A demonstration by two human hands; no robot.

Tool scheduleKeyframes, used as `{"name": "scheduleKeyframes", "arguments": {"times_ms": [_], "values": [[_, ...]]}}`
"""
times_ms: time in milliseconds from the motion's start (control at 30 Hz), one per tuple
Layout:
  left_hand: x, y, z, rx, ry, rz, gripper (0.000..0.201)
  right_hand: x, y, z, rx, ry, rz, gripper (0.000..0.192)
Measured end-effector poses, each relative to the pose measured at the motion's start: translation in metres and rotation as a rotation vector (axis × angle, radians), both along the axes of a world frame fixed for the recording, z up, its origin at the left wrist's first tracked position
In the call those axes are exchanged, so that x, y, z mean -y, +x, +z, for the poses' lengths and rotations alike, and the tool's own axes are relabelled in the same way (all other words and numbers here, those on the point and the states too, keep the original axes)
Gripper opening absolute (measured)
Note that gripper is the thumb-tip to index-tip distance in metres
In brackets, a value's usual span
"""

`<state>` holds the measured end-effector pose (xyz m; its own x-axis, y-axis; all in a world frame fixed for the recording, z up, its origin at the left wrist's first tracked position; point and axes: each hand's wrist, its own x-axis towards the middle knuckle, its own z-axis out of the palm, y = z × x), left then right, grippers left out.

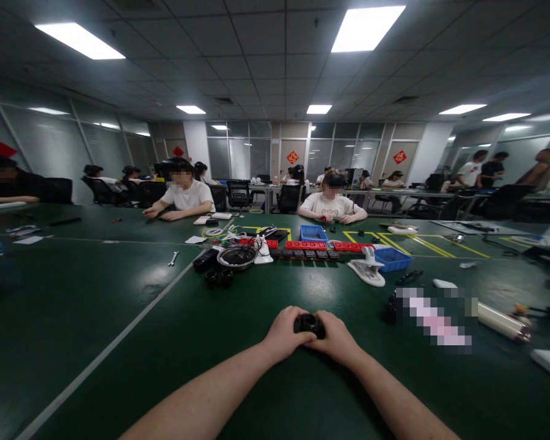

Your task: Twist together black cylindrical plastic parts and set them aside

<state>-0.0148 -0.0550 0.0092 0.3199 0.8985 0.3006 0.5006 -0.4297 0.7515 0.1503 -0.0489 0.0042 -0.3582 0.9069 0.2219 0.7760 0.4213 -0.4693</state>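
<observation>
A small black round part (310, 322) with a hollow centre sits between my two hands, low over the green tabletop. My left hand (288, 335) is closed around its left side, the thumb across the near edge. From the right, my right hand (334, 335) grips the same part, its thumb tip close to the left one. My fingers hide much of its sides. Farther off to the left, two similar black round pieces (219, 278) stand beside a round metal-rimmed dish (236, 258).
Across the middle lie red power strips (307, 245), a blue bin (393, 259), a white clip base (367, 269) and a white cone-shaped stand (263, 252). A wrench (173, 258) lies left; a cream cylinder (503, 321) lies right. Two people in white shirts sit opposite.
</observation>
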Motion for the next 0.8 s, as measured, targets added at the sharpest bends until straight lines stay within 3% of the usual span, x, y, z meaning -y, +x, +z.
{"name": "scheduleKeyframes", "arguments": {"times_ms": [133,333,567,800], "values": [[-0.001,-0.002,0.003,-0.01,-0.01,-0.047,0.034,-0.001,0.006,0.006,-0.121,-0.11,0.19,0.062],[-0.003,-0.004,0.005,-0.029,-0.018,-0.136,0.036,-0.004,0.016,0.013,-0.266,-0.337,0.317,0.036],[-0.001,-0.002,0.004,-0.025,-0.022,-0.146,0.038,-0.008,0.02,0.008,-0.299,-0.387,0.286,0.03],[0.004,0.001,0.008,-0.013,-0.004,-0.146,0.035,-0.009,0.018,0.003,-0.235,-0.303,0.179,0.033]]}}
